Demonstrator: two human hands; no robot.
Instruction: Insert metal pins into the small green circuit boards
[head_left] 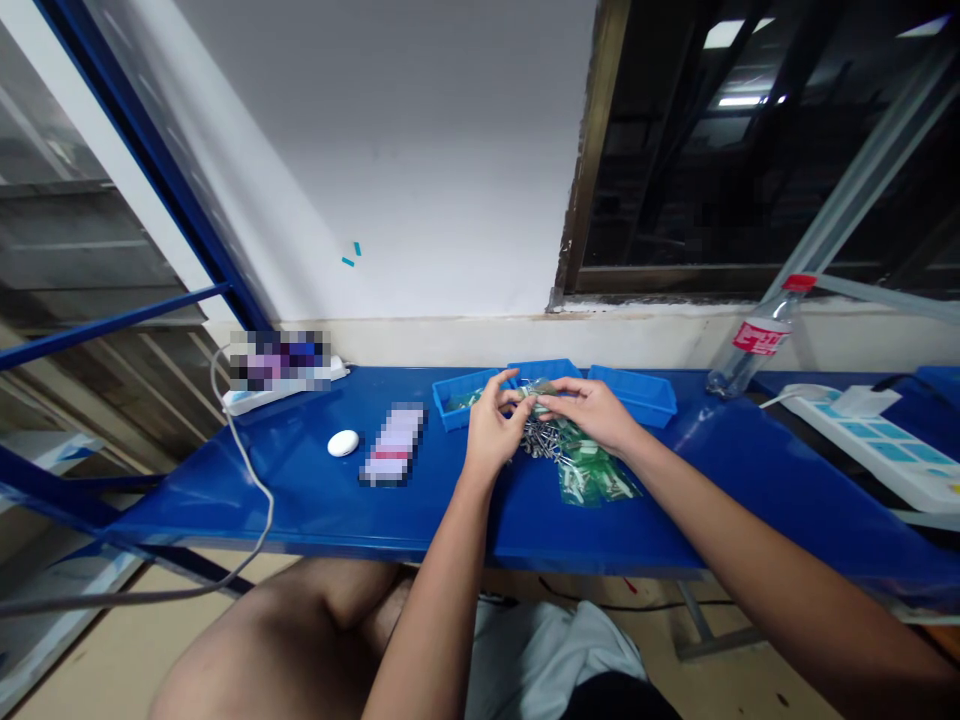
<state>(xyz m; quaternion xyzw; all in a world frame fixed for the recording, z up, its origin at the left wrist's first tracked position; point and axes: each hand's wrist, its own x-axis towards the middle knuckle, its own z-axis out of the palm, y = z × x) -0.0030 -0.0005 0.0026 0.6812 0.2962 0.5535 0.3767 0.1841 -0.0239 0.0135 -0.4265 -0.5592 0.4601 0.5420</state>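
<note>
Above the blue table, my left hand [495, 425] and my right hand [592, 410] meet at the fingertips. Both pinch a small clear plastic bag [535, 390] between them. Beneath the hands lies a pile of metal screws [541, 440]. Right beside the pile, green-tinted plastic bags [592, 470] with small pale pieces rest on the table. Behind the hands stand three blue trays: the left one [450, 415] holds some greenish bags, the middle one [540, 366] is partly hidden by my hands, and the right one [637, 395] is beyond my right wrist.
On the blue table [300, 500] are a white oval object [343, 443] and a blurred-out flat item [394, 445] at the left. A bottle with a red cap [757, 340] and a power strip [885, 445] stand at the right. A grey cable [262, 490] hangs over the left edge.
</note>
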